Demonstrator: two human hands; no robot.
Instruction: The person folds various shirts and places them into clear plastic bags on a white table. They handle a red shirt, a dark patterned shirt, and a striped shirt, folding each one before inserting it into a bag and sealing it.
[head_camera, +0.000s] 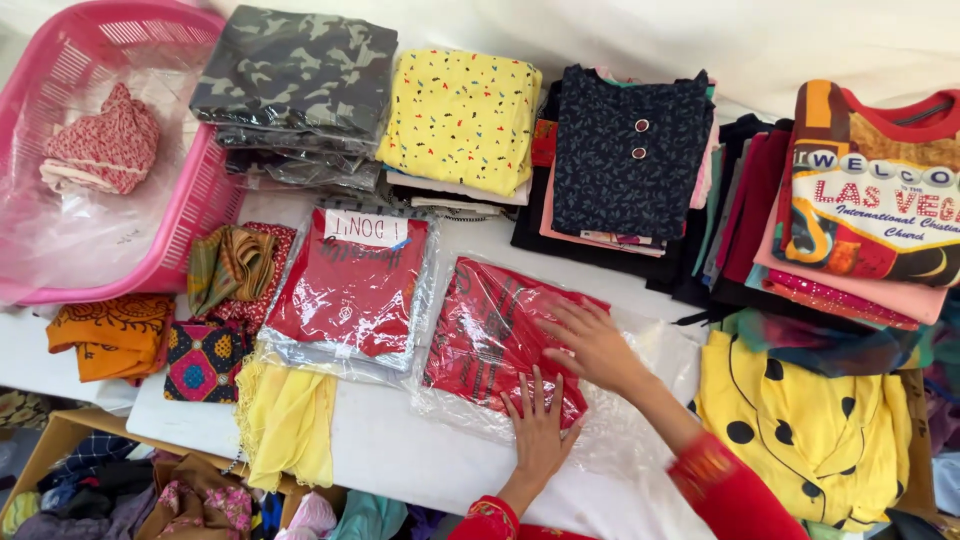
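— So where are the hands?
— Both hands, left (540, 432) and right (597, 345), lie spread flat on the bagged red garment (490, 335), centre frame.
— Risks?
— Slick plastic may slide off the counter (385, 450).

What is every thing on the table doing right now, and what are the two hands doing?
left hand: flat, fingers spread, pressing the red bagged garment.
right hand: flat on the same bag.
red bagged garment: folded, inside clear plastic, lying flat.
second red bagged garment: folded, bagged, paper label on top.
pink basket: tilted, holding one folded patterned cloth.
yellow dotted shirt: folded, on a stack.
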